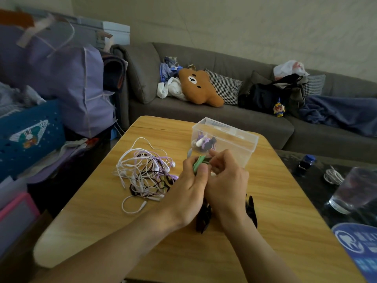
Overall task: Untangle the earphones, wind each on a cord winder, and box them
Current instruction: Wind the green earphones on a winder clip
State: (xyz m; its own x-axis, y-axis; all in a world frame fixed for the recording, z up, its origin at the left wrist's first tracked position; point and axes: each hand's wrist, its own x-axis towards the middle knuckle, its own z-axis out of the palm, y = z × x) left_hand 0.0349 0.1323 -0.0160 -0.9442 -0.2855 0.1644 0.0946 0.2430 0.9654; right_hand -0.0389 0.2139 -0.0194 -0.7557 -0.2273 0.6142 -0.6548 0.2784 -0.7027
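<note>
Standing beside the wooden table (pixel 98 217), I note both of the person's hands meeting above its middle. The left hand (pixel 188 193) has its fingers and thumb curled round a green cord winder (pixel 198 163), which pokes up between the fingertips. The right hand (pixel 224 180) presses close against it, fingers bent inward at the winder; the index finger points up toward the box. Whether the right hand actually pinches a cord I cannot tell, as the fingers hide that spot.

A tangle of earphones (pixel 144 170), white, lilac and dark cords knotted together, lies on the table just left of the hands, with 1 white loop (pixel 132 207) trailing toward the near edge. A clear plastic box (pixel 234 139) stands beyond the hands, open on top, holding a wound bundle (pixel 205 142) of purple and white at its left end. Dark winders (pixel 252 211) lie on the table under and beside the right wrist, partly hidden.

Off the table, a grey sofa (pixel 224 119) carries a brown bear cushion (pixel 199 86). A drinking glass (pixel 355 190) stands at the far right.
</note>
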